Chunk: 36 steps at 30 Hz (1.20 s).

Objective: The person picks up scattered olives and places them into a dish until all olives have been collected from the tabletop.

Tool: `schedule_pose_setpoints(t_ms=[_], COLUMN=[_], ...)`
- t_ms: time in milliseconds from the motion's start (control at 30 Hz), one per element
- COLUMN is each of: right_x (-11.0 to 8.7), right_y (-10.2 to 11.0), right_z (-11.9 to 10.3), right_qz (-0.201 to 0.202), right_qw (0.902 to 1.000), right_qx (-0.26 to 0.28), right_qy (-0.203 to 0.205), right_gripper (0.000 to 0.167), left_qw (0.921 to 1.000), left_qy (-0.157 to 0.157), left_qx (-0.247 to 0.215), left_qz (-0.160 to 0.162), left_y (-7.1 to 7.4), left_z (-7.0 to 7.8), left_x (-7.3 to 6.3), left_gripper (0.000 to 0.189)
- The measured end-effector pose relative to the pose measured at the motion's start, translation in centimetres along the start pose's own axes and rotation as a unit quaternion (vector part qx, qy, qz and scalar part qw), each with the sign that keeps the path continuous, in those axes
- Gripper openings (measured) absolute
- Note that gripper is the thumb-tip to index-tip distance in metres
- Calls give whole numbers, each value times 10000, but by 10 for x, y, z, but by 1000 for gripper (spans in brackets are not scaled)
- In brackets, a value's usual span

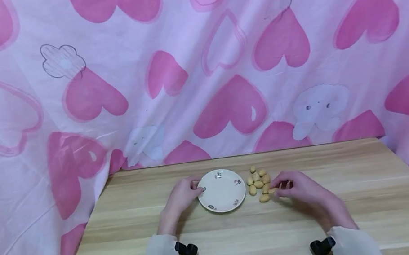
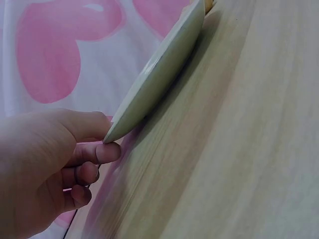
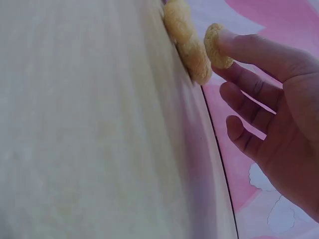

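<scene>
A small white plate (image 1: 222,192) with little printed motifs around its rim lies near the table's middle. My left hand (image 1: 181,196) pinches its left rim, thumb on top and index finger beneath, as the left wrist view shows at the plate (image 2: 154,79). To the plate's right is a loose cluster of golden oval puffs (image 1: 258,184). At the cluster's right side, my right hand (image 1: 299,186) holds one puff (image 3: 215,47) between thumb and index finger. Its other fingers are loosely bent. More puffs (image 3: 187,42) lie just beside the held one in the right wrist view.
The wooden table (image 1: 244,239) ends at the back against a pink heart-patterned cloth (image 1: 192,56), which also hangs along both sides. A small black camera (image 1: 187,250) sits at the left cuff and another black camera (image 1: 322,247) at the right cuff.
</scene>
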State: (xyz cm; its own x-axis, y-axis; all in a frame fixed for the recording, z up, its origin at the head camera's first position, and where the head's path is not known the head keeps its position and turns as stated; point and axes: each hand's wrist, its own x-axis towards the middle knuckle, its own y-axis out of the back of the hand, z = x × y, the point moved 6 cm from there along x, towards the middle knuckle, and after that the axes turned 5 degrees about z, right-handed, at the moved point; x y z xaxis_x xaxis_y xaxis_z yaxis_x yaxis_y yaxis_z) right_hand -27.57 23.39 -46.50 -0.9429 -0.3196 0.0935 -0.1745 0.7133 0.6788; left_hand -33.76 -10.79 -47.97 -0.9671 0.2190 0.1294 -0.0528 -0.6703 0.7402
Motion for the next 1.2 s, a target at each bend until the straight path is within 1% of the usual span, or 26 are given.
schedule_pose_setpoints(t_ms=[67,267,567,700,967,1067,1200], right_x=[2,9,26,36,55,60,70], right_y=[1,4,1,-3,-4,-7,-14], right_z=[-3,-12,-30,-38,-47,-51,-59], right_qz=[61,245,327,303,279,193,75], right_qw=[10000,9995,9985,9979,9968,9964,9954], right_qx=[-15,-180,-372,-420,-485,-521,-508], right_qy=[28,-107,246,390,572,648,808], right_gripper=[18,17,18,21,18,20,21], left_qw=[10000,10000,10000,10000,10000,10000,10000], left_qy=[14,12,51,30,-82,-49,-2], left_qx=[16,30,-40,-14,-9,-26,-14], left_qz=[23,66,29,19,-13,-45,-4], left_y=[0,0,-1,-2,-4,-3,-1], left_z=[0,-2,-2,-1,2,2,0], left_x=[1,2,3,3,4,4,2], left_gripper=[39,38,39,38,37,37,38])
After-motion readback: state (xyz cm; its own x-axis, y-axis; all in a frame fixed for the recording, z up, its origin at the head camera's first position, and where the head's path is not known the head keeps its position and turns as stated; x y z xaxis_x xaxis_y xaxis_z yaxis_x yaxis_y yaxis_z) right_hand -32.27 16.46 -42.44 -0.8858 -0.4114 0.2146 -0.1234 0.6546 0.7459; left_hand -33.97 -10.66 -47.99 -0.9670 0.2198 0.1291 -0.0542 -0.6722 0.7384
